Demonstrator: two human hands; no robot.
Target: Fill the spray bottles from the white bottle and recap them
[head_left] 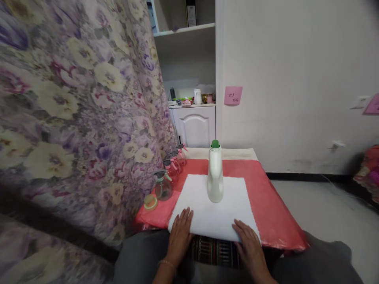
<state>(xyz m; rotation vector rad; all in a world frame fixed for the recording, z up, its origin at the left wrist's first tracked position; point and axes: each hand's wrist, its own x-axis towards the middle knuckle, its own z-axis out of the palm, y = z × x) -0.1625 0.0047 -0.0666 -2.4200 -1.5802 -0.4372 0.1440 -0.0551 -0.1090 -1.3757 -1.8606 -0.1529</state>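
My left hand [181,232] lies flat on the near left part of a white cloth [197,205], fingers stretched out, holding nothing. Over the cloth's near right edge rests my right hand [248,240], its fingers extended and also holding nothing. Between and beyond the hands, a pale green plastic jug [215,173] with a side handle stands upright on the cloth. A green piece [215,144] sits in the mouth of the jug. Neither hand touches the jug.
Red plastic sheeting [266,209] covers the table. Along its left side stand several spray bottles [163,187] and a round yellowish lid [151,202], close to a floral curtain [97,118]. Behind are a white cabinet [195,126] and a wall with a pink note [233,95].
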